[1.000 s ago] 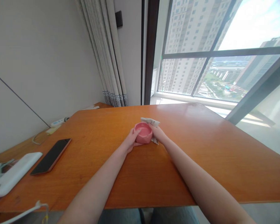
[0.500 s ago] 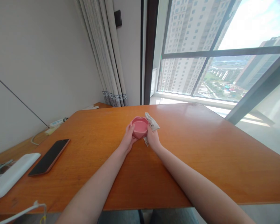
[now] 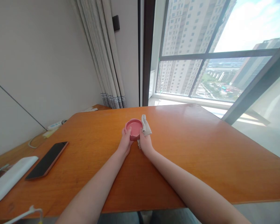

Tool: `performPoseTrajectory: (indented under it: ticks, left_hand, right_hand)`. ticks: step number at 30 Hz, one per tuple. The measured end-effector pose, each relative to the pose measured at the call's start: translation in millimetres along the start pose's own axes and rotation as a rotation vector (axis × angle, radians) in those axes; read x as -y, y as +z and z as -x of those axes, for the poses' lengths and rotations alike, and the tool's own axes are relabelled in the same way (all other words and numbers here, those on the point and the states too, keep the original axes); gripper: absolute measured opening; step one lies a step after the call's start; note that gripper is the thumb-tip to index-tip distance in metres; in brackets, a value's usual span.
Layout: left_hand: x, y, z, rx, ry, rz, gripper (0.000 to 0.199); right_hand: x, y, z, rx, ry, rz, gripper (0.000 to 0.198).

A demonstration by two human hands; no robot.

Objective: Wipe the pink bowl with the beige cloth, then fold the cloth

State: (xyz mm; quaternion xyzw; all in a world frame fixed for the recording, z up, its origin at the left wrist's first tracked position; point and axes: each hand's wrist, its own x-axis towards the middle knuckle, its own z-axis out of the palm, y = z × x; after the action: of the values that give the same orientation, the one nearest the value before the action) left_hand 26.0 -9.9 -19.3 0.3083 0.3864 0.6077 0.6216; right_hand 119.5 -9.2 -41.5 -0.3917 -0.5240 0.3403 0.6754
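A pink bowl (image 3: 134, 127), shallow and with a wavy rim, is held between both hands above the middle of the wooden table (image 3: 191, 149). My left hand (image 3: 125, 140) grips its left side, thumb over the rim and fingers underneath. My right hand (image 3: 145, 142) is closed on a pale grey cloth (image 3: 146, 127), pressed against the bowl's right side. Part of the cloth sticks up above the hand and a small end hangs below. The fingers under the bowl are mostly hidden.
On the table's left lie a dark smartphone (image 3: 47, 160) and a white power bank (image 3: 12, 177). A white cable (image 3: 25, 214) crosses the near left corner. Farther back are a power strip (image 3: 56, 125), a curtain (image 3: 102, 56) and a large window (image 3: 214, 56).
The bowl and both hands sit slightly farther left in view, as the whole scene shifts left a little. The bowl has turned slightly in the hands, and the cloth stands more upright.
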Motion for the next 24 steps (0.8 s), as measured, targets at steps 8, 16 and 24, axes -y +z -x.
performPoseTrajectory:
  ticks: [8, 16, 24]
  left_hand:
    - [-7.8, -2.6, 3.1, 0.2, -0.287, -0.156, 0.064]
    - [-12.0, -3.6, 0.9, 0.162, -0.215, -0.033, 0.045]
    - [-5.6, 2.5, 3.9, 0.23, -0.087, 0.063, 0.062]
  right_hand:
    - [13.0, -37.6, -36.9, 0.042, 0.102, -0.149, 0.037]
    - [14.9, -20.3, -20.9, 0.01, 0.182, -0.105, 0.05]
    - [18.6, -6.9, -9.2, -0.115, 0.112, -0.043, 0.057]
